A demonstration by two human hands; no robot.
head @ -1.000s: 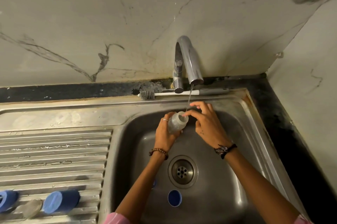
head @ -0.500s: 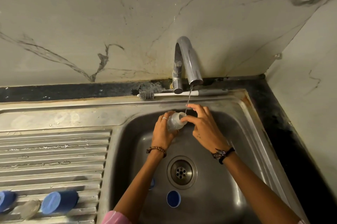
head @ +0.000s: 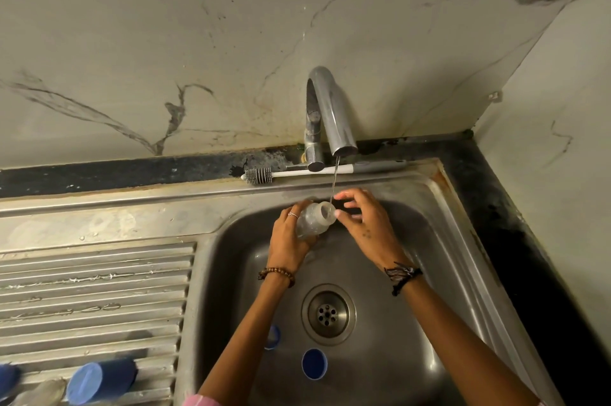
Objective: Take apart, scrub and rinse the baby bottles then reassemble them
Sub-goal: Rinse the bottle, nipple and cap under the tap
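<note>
My left hand (head: 287,242) grips a clear baby bottle (head: 314,219), tilted with its open mouth up and to the right under a thin stream of water from the tap (head: 332,114). My right hand (head: 367,227) is at the bottle's mouth, thumb and forefinger touching the rim, other fingers spread. A blue cap (head: 314,363) lies on the sink floor near the drain (head: 328,314), and another blue part (head: 273,337) shows partly behind my left forearm. A bottle brush (head: 261,175) lies on the ledge behind the sink.
On the ribbed draining board (head: 92,300) at the left lie a blue cup-like cover (head: 101,381), another blue piece (head: 8,377) at the edge and a clear part (head: 41,392). A marble wall rises behind, and a black counter (head: 515,240) runs along the right.
Both hands and the bottle have stayed under the stream; my right hand's fingers have shifted slightly at the bottle's mouth.
</note>
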